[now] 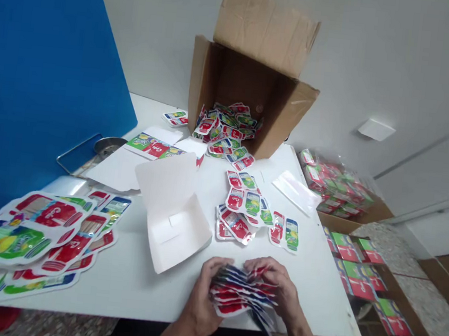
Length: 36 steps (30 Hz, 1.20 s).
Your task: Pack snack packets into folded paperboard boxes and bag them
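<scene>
My left hand point(203, 294) and my right hand point(278, 286) are both closed round a fanned stack of small red, white and blue sachets point(237, 293) at the near edge of the white table point(136, 281). An open white carton point(172, 210) lies just left of my hands. A loose pile of red and green sachets point(250, 211) sits a little beyond them. Farther back, a tipped cardboard box point(250, 80) spills many more sachets point(226, 128) onto the table.
Large shaped printed cards point(37, 234) lie at the near left. Flat white carton blanks point(118, 167) sit beside a blue panel point(37, 73). On the floor at the right stand cardboard boxes of packed cartons point(361, 273) and a bagged batch point(335, 182).
</scene>
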Motion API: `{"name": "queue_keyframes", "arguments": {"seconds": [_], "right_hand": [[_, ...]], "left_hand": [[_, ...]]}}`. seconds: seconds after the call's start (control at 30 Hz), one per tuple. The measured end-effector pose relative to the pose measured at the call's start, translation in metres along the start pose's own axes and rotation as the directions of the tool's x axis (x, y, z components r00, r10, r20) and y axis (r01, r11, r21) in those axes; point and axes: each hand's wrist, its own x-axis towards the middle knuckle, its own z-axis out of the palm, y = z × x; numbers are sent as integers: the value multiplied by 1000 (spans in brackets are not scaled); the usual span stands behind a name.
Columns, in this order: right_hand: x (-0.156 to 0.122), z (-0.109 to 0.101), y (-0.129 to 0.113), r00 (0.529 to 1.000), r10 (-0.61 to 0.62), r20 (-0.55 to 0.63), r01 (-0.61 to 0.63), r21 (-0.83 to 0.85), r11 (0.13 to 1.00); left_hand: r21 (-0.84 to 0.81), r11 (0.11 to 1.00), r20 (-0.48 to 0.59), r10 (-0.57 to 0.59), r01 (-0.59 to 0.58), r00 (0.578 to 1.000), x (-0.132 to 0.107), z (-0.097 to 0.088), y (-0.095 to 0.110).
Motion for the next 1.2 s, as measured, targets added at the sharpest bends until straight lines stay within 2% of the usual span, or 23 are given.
{"name": "queue_keyframes", "arguments": {"seconds": [0.07, 0.13, 0.2, 0.27, 0.3, 0.37, 0.4, 0.5, 0.6, 0.73, 0.9, 1.03, 1.2], "right_hand": [[3, -7, -12, 992, 63, 110, -51, -114, 992], [17, -20, -33, 987, 38, 158, 12, -304, 953], [47, -34, -58, 994, -92, 53, 106, -452, 886], [93, -41, -83, 964, -221, -150, 101, -560, 822], [121, -41, -94, 941, -255, -221, 52, -651, 757], [181, -38, -109, 921, -210, -327, -178, -835, 520], [210, -34, -112, 910, -190, -367, -243, -847, 473], [279, -24, -107, 887, -109, -448, -374, -837, 398], [316, -21, -91, 877, -30, -479, -436, -822, 367], [330, -32, -81, 880, 47, -473, -446, -787, 426], [321, -37, -89, 894, 113, -433, -391, -635, 666], [293, -29, -112, 941, 147, -304, -276, -441, 854], [234, -19, -146, 990, 54, -129, -77, -188, 979]], "left_hand": [[59, 997, 0, 41, -41, 999, 1, 0, 5], [148, 981, 53, 121, -127, 991, 3, -3, 11], [207, 956, 114, 190, -211, 975, 6, -6, 17], [225, 946, 141, 206, -234, 968, 7, -8, 20], [217, 953, 141, 184, -211, 973, 7, -8, 20], [187, 971, 148, 122, -149, 981, 7, -9, 17], [167, 978, 152, 103, -128, 983, 7, -9, 14], [114, 984, 159, 117, -136, 980, 7, -12, 4], [101, 984, 196, 126, -148, 973, 9, -16, -6], [112, 979, 224, 141, -169, 964, 11, -18, -15], [96, 967, 218, 210, -235, 953, 13, -17, -19], [130, 972, 202, 169, -198, 965, 13, -17, -8], [152, 971, 184, 156, -185, 970, 14, -14, 5]]}}
